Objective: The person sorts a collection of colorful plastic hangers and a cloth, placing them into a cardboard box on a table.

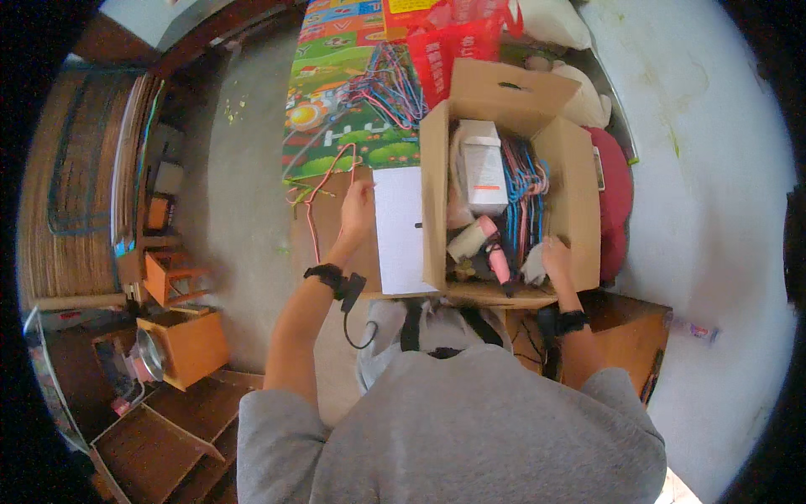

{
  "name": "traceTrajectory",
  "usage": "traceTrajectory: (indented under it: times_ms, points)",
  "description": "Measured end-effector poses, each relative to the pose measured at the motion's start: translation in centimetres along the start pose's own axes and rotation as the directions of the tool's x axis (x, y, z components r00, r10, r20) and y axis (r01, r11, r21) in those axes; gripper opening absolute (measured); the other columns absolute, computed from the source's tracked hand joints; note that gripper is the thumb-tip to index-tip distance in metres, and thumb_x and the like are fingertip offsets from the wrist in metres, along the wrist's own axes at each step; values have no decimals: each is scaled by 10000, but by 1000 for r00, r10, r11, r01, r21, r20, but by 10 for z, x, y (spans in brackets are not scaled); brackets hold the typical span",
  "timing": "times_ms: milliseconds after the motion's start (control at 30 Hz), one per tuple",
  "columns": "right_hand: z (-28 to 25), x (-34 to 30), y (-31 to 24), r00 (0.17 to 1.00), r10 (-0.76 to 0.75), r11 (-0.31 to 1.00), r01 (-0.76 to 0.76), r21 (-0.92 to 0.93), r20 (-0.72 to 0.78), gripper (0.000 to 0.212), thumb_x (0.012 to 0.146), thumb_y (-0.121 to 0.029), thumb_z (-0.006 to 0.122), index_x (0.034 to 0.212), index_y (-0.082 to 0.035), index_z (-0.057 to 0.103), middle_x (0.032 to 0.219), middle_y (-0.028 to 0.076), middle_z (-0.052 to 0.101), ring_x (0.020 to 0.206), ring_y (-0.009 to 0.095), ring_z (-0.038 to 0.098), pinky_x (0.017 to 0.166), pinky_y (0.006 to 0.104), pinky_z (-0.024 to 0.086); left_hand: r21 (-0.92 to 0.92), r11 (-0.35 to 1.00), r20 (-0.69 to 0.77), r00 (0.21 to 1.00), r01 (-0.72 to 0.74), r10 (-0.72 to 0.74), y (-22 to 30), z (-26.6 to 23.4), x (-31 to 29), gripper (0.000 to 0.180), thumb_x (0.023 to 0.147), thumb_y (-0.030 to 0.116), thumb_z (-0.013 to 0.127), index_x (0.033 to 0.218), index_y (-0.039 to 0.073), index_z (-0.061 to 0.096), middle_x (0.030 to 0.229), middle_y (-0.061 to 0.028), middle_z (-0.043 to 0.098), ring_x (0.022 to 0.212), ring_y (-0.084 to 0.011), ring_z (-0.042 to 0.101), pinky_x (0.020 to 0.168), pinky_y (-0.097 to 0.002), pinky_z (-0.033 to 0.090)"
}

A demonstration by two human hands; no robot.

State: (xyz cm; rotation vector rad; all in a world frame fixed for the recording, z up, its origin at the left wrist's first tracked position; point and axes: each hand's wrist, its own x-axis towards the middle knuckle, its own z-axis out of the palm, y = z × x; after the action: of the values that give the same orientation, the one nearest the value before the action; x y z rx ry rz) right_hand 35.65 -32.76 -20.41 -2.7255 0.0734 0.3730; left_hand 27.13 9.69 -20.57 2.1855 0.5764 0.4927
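My left hand (358,212) is closed around one side of a pink clothes hanger (311,210), which lies over the brown table surface. Just right of it, a white sheet or flat panel (399,231) lies against an open cardboard box (435,210). Inside the box are a white carton (484,172), several blue and pink hangers (525,181) and a pink hair-dryer-like thing (499,262). A cream-and-pink cylinder (472,238) lies beside it. At the box's near right corner, my right hand (557,259) has its fingers closed on a whitish-grey item (534,265) whose kind is unclear.
More hangers (390,88) are heaped on a colourful printed mat (323,139) beyond my left hand. Red bags (445,59) stand behind the box; a dark red rounded thing (613,181) sits between box and wall. Orange-brown wooden drawers (191,340) stand at the left.
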Motion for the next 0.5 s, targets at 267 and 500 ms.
traceTrajectory:
  times_ms: [267,500]
  points:
    - [-39,-58,-89,997,20,1000,-19,14,-74,429,870,-344,389,892,39,581,875,292,568,855,437,538,781,486,406,-283,555,371,623,782,-689,-192,-65,-65,149,801,168,512,854,30,529,517,-71,471,425,-213,510,308,-319,398]
    - [-28,-141,-219,996,0,955,27,297,-91,393,857,-351,447,883,23,566,784,242,585,767,395,571,677,410,445,-241,507,508,553,827,-661,-306,-55,-91,360,725,262,664,827,-73,577,700,-201,609,654,-329,627,535,-400,504]
